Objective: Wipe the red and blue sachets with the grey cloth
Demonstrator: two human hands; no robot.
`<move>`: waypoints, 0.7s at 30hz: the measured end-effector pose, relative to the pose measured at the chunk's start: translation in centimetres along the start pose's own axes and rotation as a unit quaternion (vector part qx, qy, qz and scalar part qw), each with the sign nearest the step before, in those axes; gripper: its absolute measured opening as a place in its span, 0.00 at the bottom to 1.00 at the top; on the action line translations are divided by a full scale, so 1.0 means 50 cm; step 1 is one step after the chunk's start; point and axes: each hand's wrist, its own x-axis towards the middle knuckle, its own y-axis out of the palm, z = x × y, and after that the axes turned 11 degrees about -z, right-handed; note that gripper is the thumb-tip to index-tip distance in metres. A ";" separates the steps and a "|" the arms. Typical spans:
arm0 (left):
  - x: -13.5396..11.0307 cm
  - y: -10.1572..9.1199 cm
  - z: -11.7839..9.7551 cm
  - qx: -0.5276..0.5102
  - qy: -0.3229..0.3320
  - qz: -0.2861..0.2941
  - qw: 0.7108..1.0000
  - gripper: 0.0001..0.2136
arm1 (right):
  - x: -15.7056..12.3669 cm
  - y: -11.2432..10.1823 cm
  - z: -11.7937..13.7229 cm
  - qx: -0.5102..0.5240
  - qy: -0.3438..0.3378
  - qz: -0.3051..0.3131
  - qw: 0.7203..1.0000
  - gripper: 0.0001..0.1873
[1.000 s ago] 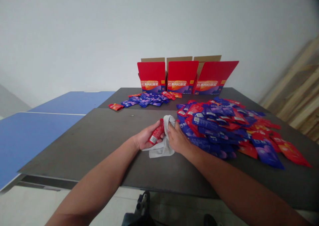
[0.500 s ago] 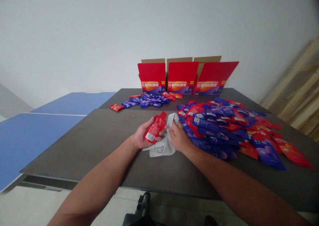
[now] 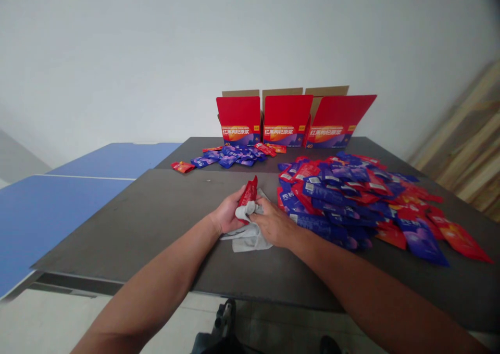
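Starting at your left, a blue table (image 3: 58, 203) butts against the left edge of the dark table (image 3: 156, 213) you work at. Toward its far edge, left of centre, lies a small heap (image 3: 234, 159) of blue and red sachets.

Your left hand (image 3: 228, 216) is closed around the lower half of a red pouch (image 3: 249, 192), held nearly upright over the middle of the dark table, with its top corner poking out above your fingers. Pressed against the pouch is a fold of a grey cloth (image 3: 248, 237). The rest of the cloth lies slack on the table under both hands. Your right hand (image 3: 273, 224) pinches that fold, so the two hands meet at the pouch.

The pouch looks light and soft, a glossy film sachet that would likely slip under a loose grip and buckle if squeezed. Its flat faces low down, where you have it, seem the surest hold; the sealed edges look stiffer. The cloth is limp and can be gathered anywhere.

Three open red boxes (image 3: 287, 119) stand along the far edge. A big pile (image 3: 351, 198) of like sachets covers the right side, just beside your right hand.
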 end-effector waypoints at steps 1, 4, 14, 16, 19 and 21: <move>-0.001 0.003 0.002 0.002 0.000 -0.001 1.000 0.20 | 0.001 -0.002 0.002 -0.005 0.017 -0.004 1.000 0.20; -0.003 0.009 0.005 0.011 0.007 -0.011 1.000 0.18 | 0.004 -0.009 0.009 -0.023 0.063 -0.013 0.998 0.20; -0.001 -0.003 0.015 0.101 -0.019 0.021 0.994 0.22 | 0.006 -0.001 -0.006 -0.039 0.189 -0.089 0.977 0.25; -0.001 -0.006 0.013 0.111 -0.021 0.029 0.993 0.22 | 0.005 0.005 -0.012 -0.023 0.206 -0.105 0.973 0.26; -0.002 -0.010 0.003 0.122 -0.062 0.050 0.989 0.23 | 0.004 0.013 -0.021 -0.002 0.217 -0.124 0.968 0.27; -0.005 -0.011 -0.007 0.104 -0.082 0.068 0.989 0.23 | 0.005 0.017 -0.027 0.003 0.226 -0.137 0.964 0.27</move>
